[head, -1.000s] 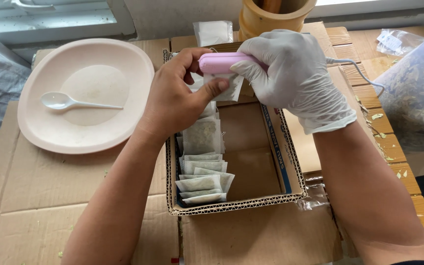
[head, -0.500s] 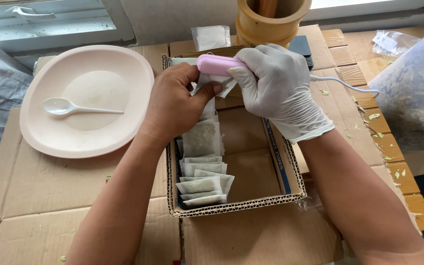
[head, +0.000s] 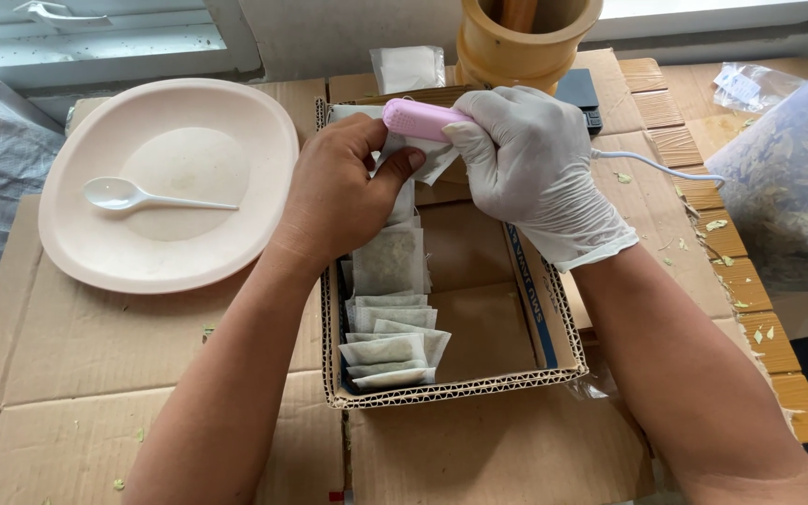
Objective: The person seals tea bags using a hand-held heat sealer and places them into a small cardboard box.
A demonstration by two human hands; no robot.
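Not much has shifted since half a second back: both hands sit a touch lower over the box (head: 554, 360), same grip as before. Left hand (head: 343, 192) is bare, thumb and fingers pinching the top of a little white sachet (head: 427, 161), which hangs over the far end of the box. Right hand (head: 526, 164) is gloved and closed around a pink sealer (head: 418, 119), squeezing it down over the sachet's upper edge, with its white cord (head: 652, 164) trailing off right. If I had to guess what goes wrong here: the bare fingertips look really close to the sealer's mouth, so a slip could mean a pinch or a burn. Sachet edge looks a bit crumpled too, so the seal might come out crooked or leave a gap. That cord could also tug the sealer off line if it snags. Filled sachets (head: 390, 332) are stacked in a row in the box below; plate (head: 77, 234) with a spoon (head: 133, 196) sits off left, a bag of leaves (head: 792, 187) to the right.
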